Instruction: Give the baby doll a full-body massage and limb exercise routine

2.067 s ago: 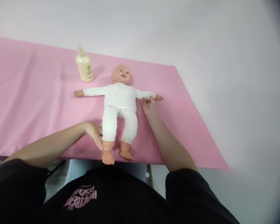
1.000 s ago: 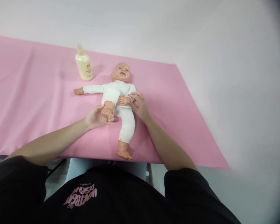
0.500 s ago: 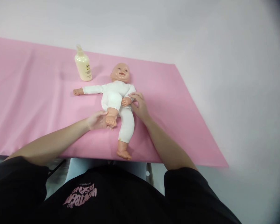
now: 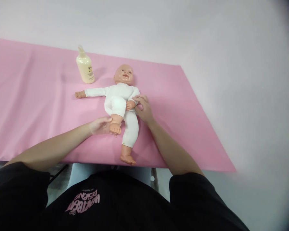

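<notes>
Work looks halfway from here: mid-frame, the bald plastic doll in white cloth has its bent leg held in the left hand, folded arm in the right hand, other limbs untouched, straight.

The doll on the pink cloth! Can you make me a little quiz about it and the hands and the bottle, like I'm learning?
1. True or false: the pump bottle is lying on its side.
2. Which leg of the doll does the left hand hold, the straight one or the bent one?
3. Fill the gap: the right hand is on the doll's ____.

Key:
1. False; it stands upright on the pink cloth.
2. The bent leg.
3. Arm.
</notes>
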{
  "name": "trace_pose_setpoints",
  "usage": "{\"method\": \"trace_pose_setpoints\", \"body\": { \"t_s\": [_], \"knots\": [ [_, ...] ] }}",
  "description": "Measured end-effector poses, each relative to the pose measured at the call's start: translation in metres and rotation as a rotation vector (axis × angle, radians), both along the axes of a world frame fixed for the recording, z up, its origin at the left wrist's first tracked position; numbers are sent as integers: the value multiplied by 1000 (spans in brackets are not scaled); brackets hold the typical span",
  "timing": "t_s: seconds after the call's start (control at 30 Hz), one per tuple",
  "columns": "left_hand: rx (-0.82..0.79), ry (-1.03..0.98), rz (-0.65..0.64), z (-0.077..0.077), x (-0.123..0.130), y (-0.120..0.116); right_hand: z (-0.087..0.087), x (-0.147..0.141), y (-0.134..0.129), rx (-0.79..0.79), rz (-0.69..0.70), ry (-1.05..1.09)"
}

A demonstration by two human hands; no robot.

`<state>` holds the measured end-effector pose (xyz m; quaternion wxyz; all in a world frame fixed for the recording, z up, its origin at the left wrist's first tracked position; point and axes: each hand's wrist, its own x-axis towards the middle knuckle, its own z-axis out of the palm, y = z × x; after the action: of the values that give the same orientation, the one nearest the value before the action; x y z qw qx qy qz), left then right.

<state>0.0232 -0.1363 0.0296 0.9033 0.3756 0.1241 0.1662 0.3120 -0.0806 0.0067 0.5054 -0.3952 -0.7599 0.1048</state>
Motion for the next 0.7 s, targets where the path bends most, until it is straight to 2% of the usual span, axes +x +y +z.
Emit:
{"method": "trace_pose_setpoints", "body": {
  "t_s": [0.43,0.7],
  "knots": [
    [-45,-19,126,3,2,-2,1,-1,-1,-21,-18,-11],
    [-28,17,106,4,5,-2,2,-1,-1,-72,-14,4]
  ]
}}
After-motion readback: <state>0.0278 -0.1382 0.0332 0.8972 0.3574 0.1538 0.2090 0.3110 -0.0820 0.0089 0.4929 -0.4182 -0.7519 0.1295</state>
